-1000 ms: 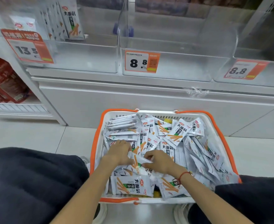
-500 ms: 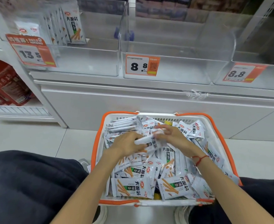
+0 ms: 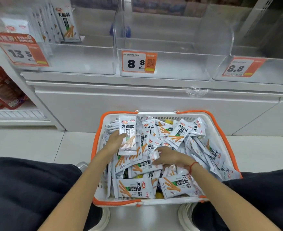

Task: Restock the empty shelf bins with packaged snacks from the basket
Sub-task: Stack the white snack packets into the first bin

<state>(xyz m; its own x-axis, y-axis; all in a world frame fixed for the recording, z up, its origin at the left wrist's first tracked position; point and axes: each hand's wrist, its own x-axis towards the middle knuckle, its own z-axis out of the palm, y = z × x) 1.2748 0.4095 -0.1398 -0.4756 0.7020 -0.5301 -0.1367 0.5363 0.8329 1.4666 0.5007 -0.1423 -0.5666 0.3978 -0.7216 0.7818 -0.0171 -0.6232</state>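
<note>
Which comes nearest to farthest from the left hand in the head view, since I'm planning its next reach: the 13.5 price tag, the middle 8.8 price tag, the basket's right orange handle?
1. Middle 8.8 price tag, straight above the left hand.
2. Basket's right orange handle, across the basket.
3. 13.5 price tag, upper left.

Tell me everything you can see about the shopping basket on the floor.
The white plastic basket with orange rim and handles sits on the pale tiled floor below the clear shelf bins, between the person's knees. Its far wall is slotted. It is heaped with grey-white snack packets; the left hand holds one upright, and the right hand grips another.
</note>
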